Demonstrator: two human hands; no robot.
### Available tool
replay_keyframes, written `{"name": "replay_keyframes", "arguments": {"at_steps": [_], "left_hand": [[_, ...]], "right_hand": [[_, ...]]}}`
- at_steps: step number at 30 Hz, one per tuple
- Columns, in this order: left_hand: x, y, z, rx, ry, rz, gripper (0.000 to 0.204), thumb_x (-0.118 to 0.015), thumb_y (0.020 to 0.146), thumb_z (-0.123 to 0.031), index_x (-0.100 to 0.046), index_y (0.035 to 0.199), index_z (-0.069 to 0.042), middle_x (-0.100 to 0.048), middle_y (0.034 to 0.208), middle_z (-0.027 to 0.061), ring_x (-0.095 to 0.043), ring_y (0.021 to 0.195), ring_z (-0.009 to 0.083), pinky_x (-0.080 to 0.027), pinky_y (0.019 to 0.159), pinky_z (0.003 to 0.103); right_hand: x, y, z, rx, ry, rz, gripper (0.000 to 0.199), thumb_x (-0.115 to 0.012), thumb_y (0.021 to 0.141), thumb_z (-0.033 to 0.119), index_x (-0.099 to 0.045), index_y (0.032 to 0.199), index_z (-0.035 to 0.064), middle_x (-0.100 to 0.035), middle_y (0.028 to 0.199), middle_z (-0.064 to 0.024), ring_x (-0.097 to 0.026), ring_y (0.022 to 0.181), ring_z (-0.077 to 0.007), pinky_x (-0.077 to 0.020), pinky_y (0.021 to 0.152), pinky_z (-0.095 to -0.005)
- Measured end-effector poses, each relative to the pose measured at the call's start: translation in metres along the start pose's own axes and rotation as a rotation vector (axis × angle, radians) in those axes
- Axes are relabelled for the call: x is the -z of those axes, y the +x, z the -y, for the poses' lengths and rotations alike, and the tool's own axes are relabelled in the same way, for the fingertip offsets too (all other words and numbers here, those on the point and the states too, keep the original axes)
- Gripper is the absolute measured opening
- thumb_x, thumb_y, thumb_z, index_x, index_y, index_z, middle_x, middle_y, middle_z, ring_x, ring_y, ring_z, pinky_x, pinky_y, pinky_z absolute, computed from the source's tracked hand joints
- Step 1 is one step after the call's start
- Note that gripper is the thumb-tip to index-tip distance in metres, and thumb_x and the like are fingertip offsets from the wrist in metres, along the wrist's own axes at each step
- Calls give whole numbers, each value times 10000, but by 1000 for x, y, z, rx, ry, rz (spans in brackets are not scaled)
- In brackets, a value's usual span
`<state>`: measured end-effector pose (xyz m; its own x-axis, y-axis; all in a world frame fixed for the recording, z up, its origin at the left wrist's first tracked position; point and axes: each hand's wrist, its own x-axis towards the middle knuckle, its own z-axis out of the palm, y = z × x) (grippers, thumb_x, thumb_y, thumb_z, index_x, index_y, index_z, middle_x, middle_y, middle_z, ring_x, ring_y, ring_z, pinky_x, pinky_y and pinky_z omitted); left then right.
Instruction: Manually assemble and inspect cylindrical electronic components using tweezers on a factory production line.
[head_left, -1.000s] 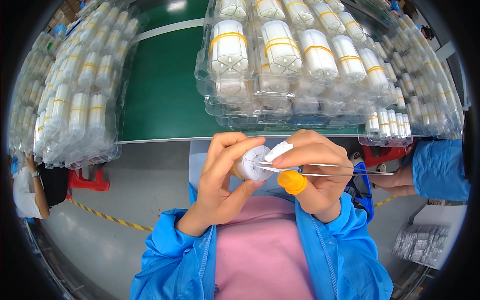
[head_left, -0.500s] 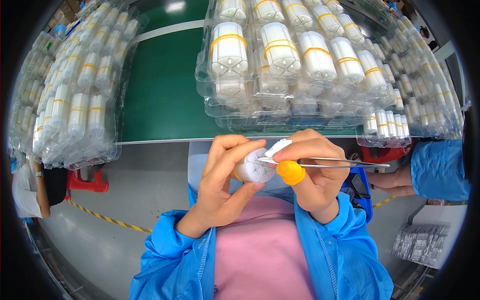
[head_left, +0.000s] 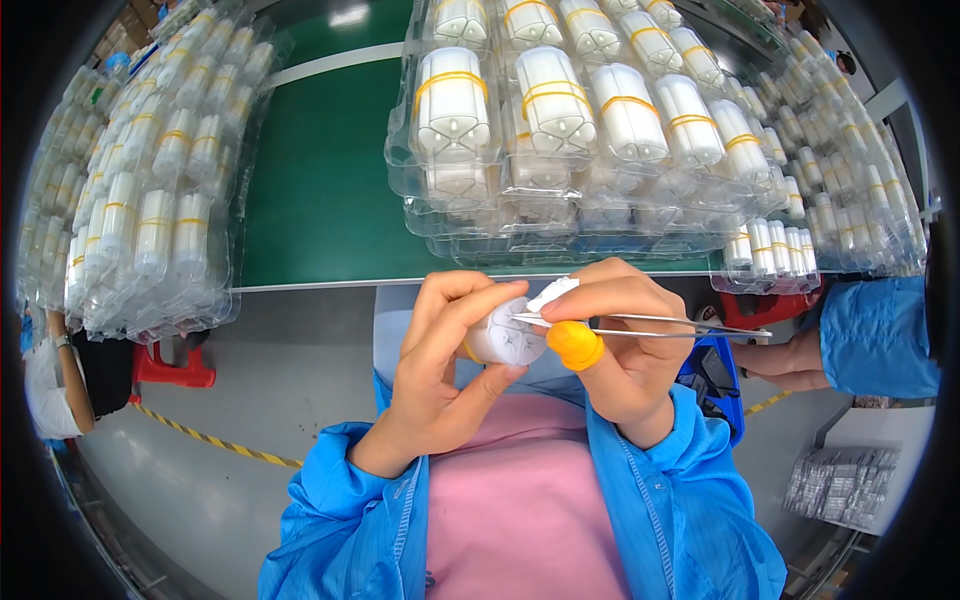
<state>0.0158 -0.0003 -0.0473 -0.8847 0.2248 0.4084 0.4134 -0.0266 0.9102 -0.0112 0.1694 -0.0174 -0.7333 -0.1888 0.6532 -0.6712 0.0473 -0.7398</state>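
My left hand [head_left: 440, 360] is closed round a short white cylinder [head_left: 507, 333], whose segmented round end faces to the right. A strip of yellow band shows at the cylinder's side. In my right hand [head_left: 625, 350] is a pair of metal tweezers [head_left: 650, 328], its tips touching or very close to the cylinder's end face. A yellow finger cot [head_left: 574, 345] covers the right thumb, and something white [head_left: 553, 293] wraps the tip of another finger on that hand. Both hands are just in front of the table's near edge.
Stacked clear plastic trays [head_left: 440, 170] of white cylinders with yellow bands stand on the green table [head_left: 320, 180]. More tray stacks [head_left: 150, 215] rise at the left and right. A blue bin [head_left: 716, 385] and red stool [head_left: 172, 368] are below. Other people sit on either side.
The view has shifted very slightly. The spread rear ends of the tweezers sit a little lower and farther left. Both hands keep their hold.
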Motion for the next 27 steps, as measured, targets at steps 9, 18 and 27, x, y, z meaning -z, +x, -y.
{"name": "replay_keyframes", "arguments": {"at_steps": [9, 18, 27], "left_hand": [[-3, 0, 5, -49, 58, -25, 518, -670, 716, 37, -535, 1215, 12, -439, 1097, 136, -476, 993, 225, -413, 849, 295], [6, 1, 9, -62, 146, 53, 493, -661, 743, -3, -500, 1205, 61, -407, 1135, 125, -470, 1030, 190, -407, 878, 290], [0, 0, 7, -15, -85, 4, 512, -682, 729, 8, -529, 1218, 19, -425, 1114, 121, -463, 1024, 207, -393, 880, 294]], "right_hand": [[-5, 4, 1, 5, -35, 20, 144, -663, 708, -9, -659, 851, 9, -640, 745, -122, -609, 613, -197, -473, 557, -257], [-1, 5, -2, -43, 62, 48, 137, -658, 734, -1, -656, 871, -5, -634, 759, -120, -606, 634, -187, -471, 572, -255], [0, 3, 2, -21, 40, 45, 155, -667, 742, 8, -662, 896, -2, -644, 789, -127, -609, 646, -175, -474, 578, -249]]}}
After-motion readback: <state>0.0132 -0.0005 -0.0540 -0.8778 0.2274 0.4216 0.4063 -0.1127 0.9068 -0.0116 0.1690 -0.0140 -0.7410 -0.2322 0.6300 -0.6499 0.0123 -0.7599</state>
